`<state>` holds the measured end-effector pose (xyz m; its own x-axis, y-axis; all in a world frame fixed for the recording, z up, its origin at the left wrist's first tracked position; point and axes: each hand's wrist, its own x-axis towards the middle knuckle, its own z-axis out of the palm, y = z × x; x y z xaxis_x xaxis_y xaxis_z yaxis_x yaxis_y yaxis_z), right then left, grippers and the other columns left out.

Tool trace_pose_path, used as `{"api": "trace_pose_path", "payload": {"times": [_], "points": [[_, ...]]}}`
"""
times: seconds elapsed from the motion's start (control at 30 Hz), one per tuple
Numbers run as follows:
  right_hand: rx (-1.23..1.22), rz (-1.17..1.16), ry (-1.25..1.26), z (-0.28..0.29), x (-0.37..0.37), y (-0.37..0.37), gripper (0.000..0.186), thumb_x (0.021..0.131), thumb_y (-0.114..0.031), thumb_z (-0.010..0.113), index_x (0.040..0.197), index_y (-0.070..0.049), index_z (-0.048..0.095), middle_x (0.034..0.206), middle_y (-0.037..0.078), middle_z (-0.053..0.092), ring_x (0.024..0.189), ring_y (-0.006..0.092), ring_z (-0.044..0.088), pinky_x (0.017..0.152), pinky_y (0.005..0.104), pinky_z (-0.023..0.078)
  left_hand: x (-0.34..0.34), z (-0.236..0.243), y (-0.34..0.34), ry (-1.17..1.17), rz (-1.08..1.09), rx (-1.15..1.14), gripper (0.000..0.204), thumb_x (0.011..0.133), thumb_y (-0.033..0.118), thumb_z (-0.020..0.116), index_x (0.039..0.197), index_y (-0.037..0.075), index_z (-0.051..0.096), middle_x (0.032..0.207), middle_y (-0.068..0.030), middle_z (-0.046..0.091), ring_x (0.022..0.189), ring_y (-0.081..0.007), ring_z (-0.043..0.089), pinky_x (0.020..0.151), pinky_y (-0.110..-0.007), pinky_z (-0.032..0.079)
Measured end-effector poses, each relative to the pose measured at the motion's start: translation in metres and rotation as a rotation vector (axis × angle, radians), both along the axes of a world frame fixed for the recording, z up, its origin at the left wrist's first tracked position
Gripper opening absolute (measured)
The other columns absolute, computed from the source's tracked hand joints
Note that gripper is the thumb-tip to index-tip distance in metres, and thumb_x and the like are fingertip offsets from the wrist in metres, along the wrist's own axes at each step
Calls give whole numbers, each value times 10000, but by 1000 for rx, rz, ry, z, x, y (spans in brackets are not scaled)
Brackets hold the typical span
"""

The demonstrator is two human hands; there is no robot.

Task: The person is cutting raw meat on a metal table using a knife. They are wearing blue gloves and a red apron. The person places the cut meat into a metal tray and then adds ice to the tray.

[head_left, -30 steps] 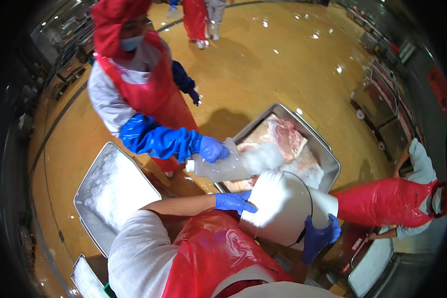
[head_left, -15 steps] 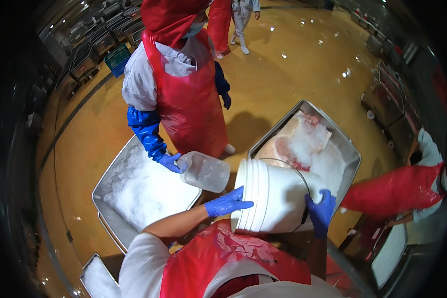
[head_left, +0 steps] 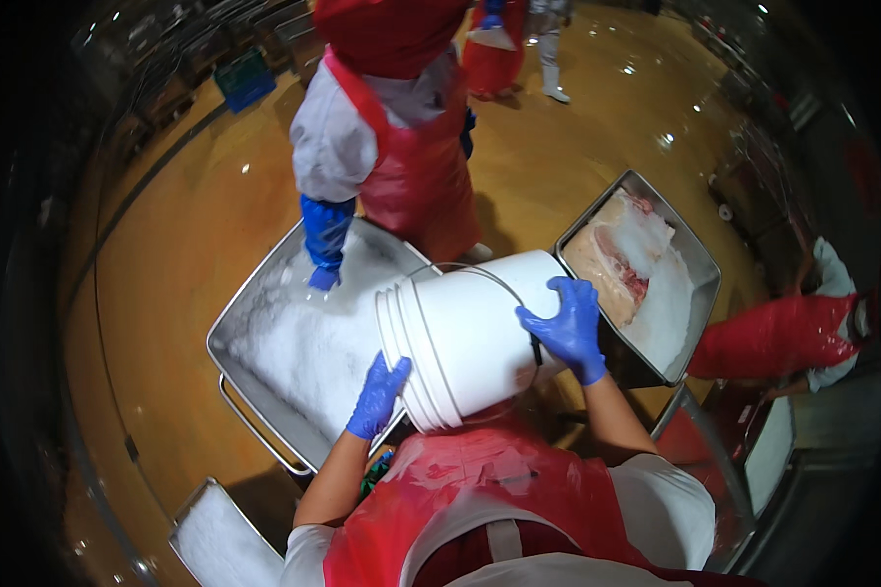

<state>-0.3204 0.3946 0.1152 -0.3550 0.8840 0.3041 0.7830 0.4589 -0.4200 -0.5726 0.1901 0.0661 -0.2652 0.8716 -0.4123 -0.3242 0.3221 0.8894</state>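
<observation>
Bucket sideways btwn hands, base nr meat bin edge, little rm.

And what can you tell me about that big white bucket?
The white cylindrical plastic-looking bucket is held tipped on its side, ridged rim end to the left, base to the right. It has a thin wire handle with a dark grip. Blue-gloved left fingers hold the ridged end; blue-gloved right fingers its side nearer the base. Its inside is hidden.

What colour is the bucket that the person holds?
The bucket is white, seen best in the head view.
</observation>
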Motion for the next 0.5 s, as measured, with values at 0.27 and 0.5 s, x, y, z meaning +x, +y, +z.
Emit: {"api": "trace_pose_path", "payload": {"times": [0.27,0.5], "points": [[186,456,-59,-7,-150,-91,618,598,-385,803,1103,-109,577,1208,232,430,1085,411,409,908,531,334,-7,-86,-131,-227,743,-152,617,1013,401,470,1474,38,278,1440,-148,421,1311,-236,430,1088,-357,364],[280,989,-8,-8,-247,-138,552,587,-355,818,1055,-135,624,1215,261,421,1131,441,395,927,531,323,14,-130,-177,-363,909,-77,453,1052,390,360,1388,88,389,1295,-83,523,1155,-192,522,994,-355,426]]}}
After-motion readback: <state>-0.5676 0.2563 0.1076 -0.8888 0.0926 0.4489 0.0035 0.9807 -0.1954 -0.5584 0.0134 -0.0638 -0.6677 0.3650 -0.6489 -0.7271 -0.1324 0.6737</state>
